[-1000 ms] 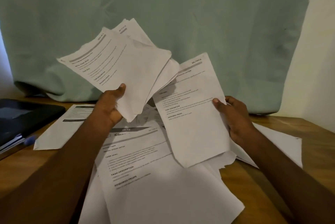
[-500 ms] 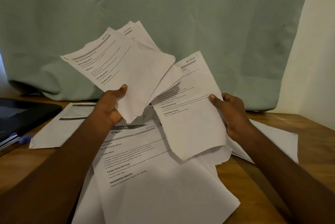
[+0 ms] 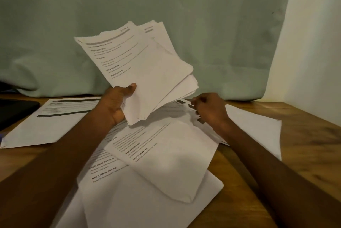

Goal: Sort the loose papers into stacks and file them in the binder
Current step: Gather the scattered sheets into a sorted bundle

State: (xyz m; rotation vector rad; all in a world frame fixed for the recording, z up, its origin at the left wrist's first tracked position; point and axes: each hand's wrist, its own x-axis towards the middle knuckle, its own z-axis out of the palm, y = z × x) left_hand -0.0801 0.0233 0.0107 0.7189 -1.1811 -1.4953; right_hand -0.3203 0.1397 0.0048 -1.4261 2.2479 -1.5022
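Observation:
My left hand (image 3: 118,104) grips a fanned stack of printed papers (image 3: 145,65) by its lower corner and holds it up above the table. Lower and to the right, my right hand (image 3: 210,110) has its fingers curled at the top edge of a single printed sheet (image 3: 166,155), which lies bowed on the pile of loose papers (image 3: 140,196). It seems to pinch that edge, though the spot is blurred. A dark binder (image 3: 16,109) lies flat at the far left, partly out of frame.
The wooden table (image 3: 302,135) shows bare wood at the right and front left. One printed sheet (image 3: 55,120) lies alone at the left, and a blank sheet (image 3: 258,126) at the right. A pale green cloth (image 3: 166,6) hangs behind.
My right hand has lowered its single sheet from mid-air onto the pile. The stack in my left hand has shifted right and tilted more upright.

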